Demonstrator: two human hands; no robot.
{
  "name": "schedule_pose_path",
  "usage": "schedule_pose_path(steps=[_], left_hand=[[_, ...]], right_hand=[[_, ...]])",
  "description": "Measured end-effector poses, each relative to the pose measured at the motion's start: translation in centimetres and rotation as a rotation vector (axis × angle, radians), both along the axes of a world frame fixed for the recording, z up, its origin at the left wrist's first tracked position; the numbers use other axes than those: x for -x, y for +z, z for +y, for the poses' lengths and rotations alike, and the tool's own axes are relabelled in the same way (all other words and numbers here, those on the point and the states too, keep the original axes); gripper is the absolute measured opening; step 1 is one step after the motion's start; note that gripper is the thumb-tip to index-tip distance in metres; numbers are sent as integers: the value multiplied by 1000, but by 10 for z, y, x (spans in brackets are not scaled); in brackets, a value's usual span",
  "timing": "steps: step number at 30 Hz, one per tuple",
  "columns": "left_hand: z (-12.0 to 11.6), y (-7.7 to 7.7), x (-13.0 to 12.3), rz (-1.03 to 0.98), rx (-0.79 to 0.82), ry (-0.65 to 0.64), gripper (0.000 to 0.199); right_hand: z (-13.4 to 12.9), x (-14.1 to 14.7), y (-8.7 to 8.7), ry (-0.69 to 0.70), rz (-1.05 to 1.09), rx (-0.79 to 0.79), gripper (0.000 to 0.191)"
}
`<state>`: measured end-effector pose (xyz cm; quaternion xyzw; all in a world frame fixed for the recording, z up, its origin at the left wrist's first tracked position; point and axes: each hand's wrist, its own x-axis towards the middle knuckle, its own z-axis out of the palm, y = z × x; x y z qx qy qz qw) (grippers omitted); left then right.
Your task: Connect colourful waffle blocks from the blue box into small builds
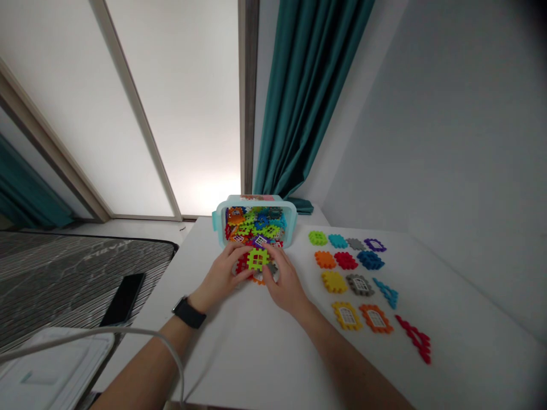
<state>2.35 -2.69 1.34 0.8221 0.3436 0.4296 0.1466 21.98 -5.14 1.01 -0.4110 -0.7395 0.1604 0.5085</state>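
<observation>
The left grip (225, 266) and the right grip (285, 282) close in from either side on a lime-green notched piece (258, 259), pinching it between them by its edges. The piece is above a small heap of loose pieces on the white worktop (252, 347). Just beyond both grips, a pale turquoise tub (292, 223) lies on its side, its mouth facing them and packed with mixed colourful pieces; a purple window piece (260, 241) is near its lower rim.

To the right of the right grip, more pieces are set out in rows. The farthest row runs from a green piece (317, 238) to a purple frame (375, 245); the nearest holds a yellow window piece (347, 315), an orange window piece (375, 319) and a long red piece (414, 339). A dark watch (189, 312) sits on the wrist behind the left grip.
</observation>
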Motion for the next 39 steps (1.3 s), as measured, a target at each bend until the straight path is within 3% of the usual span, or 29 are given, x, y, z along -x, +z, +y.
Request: schedule_pose_path(steps=[7, 16, 39], left_hand=[[-3, 0, -5, 14, 23, -6, 43], [2, -5, -1, -42, 17, 59, 44], [1, -7, -1, 0, 44, 36, 49]], right_hand=[[3, -1, 1, -45, 75, 71, 33], [1, -4, 3, 67, -120, -72, 60], [7, -21, 7, 46, -269, -95, 65]])
